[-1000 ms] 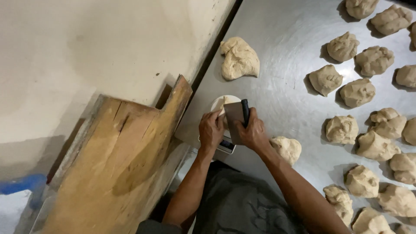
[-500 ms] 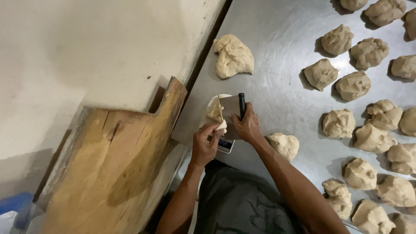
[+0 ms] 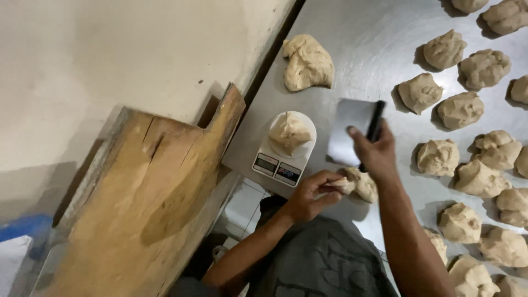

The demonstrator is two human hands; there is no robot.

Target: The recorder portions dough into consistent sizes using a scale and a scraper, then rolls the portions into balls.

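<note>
My left hand (image 3: pixel 311 192) is pinching the small dough lump (image 3: pixel 360 184) on the table (image 3: pixel 357 66). My right hand (image 3: pixel 377 154) is clamping the scraper (image 3: pixel 352 129), blade pointing to ten o'clock; the lump is lying at six o'clock from that grip, nearest my left.

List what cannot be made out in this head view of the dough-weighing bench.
- Small white kitchen scale: display too small to tell.
- Pale dough lump near the table edge: partly hidden by the left hand and right hand.
- Flat metal scraper with black handle: lower edge behind the right hand.
- Rows of beige dough pieces: cut off at the right edge.
</note>
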